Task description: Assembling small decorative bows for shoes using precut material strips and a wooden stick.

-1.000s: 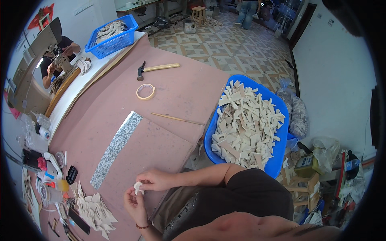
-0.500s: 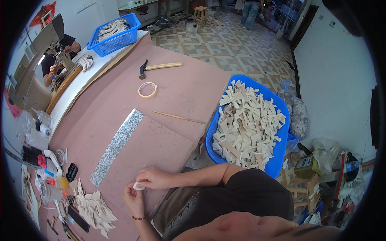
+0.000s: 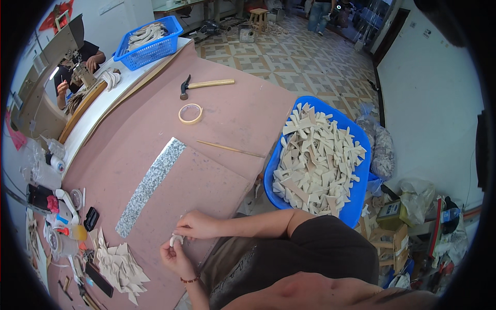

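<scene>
Close to the table's near edge, my hands meet over a small curved off-white piece [image 3: 176, 239], which looks like leather or fabric. My left hand [image 3: 174, 257], with a beaded bracelet at its wrist, pinches the piece from below. The fingers of my right hand [image 3: 195, 225] are closed at its upper end and partly cover it. A speckled grey-and-white strip [image 3: 150, 188] lies on the pink table cover [image 3: 206, 181] just beyond my hands. To the left of them is a heap of flat off-white cut pieces [image 3: 120, 266].
A blue tub [image 3: 363, 188] full of off-white pieces stands right of the table. Farther off lie a hammer [image 3: 209, 83], a tape roll [image 3: 190, 113] and a thin stick [image 3: 227, 149]. Tools and bottles crowd the left edge. A person [image 3: 88, 59] works at a sewing machine [image 3: 41, 77].
My hands have shifted slightly, the left one a little to the right, and the piece now shows as a bent curve between them. The person at the machine has moved their hands.
</scene>
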`<move>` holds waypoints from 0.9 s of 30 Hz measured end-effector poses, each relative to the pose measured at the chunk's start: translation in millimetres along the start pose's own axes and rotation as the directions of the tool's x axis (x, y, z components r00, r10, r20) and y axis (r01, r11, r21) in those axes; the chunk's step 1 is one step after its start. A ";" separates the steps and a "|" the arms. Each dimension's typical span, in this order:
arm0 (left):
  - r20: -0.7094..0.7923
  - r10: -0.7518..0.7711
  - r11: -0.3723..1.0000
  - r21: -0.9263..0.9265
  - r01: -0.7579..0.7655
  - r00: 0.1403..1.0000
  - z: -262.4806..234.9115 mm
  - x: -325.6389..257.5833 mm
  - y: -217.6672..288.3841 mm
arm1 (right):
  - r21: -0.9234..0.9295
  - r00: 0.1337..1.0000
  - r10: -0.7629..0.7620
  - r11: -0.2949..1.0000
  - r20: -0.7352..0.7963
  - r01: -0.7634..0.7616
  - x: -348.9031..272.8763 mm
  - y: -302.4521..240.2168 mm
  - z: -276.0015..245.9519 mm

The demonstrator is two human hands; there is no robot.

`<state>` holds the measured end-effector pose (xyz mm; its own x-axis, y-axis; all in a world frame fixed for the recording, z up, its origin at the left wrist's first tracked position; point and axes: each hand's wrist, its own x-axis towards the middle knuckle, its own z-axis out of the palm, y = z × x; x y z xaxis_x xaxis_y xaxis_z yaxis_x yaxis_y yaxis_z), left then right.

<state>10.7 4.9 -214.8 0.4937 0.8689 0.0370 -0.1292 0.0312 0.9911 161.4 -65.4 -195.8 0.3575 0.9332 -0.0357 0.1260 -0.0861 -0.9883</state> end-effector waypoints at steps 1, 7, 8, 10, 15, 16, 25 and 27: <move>0.046 0.129 0.989 0.065 -0.132 0.991 -1.8 -2.2 -3.3 | 0.208 0.989 0.129 0.968 0.076 -0.143 0.7 1.0 3.4; 0.253 0.407 0.796 0.374 -0.476 0.878 -5.9 -0.3 13.2 | 0.703 0.902 0.220 0.567 0.373 -0.429 3.0 8.0 9.1; 0.264 0.431 0.754 0.420 -0.505 0.863 -3.2 -0.3 17.6 | 0.778 0.899 0.182 0.451 0.399 -0.437 2.8 9.0 11.4; 0.106 0.368 0.847 0.372 -0.380 0.924 5.9 -6.5 22.2 | 0.848 0.920 0.138 0.357 0.367 -0.392 -3.1 0.7 19.8; -0.200 0.103 0.989 -0.079 -0.121 0.974 20.0 1.8 25.3 | 0.782 0.983 0.117 0.596 0.140 -0.183 -8.5 -16.5 22.4; -0.191 0.083 0.991 -0.085 -0.101 0.978 17.7 4.2 22.6 | 0.490 0.994 -0.072 0.866 -0.078 0.101 -11.9 -18.1 18.6; -0.084 0.117 0.974 0.206 -0.098 0.990 22.1 3.0 23.3 | -0.287 0.801 -0.557 0.822 -0.220 0.492 -12.1 -16.6 15.2; -0.103 0.122 0.974 0.203 -0.099 0.987 22.8 2.8 19.5 | -0.366 0.786 -0.585 0.788 -0.199 0.495 -12.2 -16.5 16.2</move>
<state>29.2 -3.4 -192.4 0.3829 0.9125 0.1439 0.0003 -0.1559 0.9878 140.0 -69.7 -181.5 0.3911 0.7147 0.5799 0.6145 0.2663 -0.7426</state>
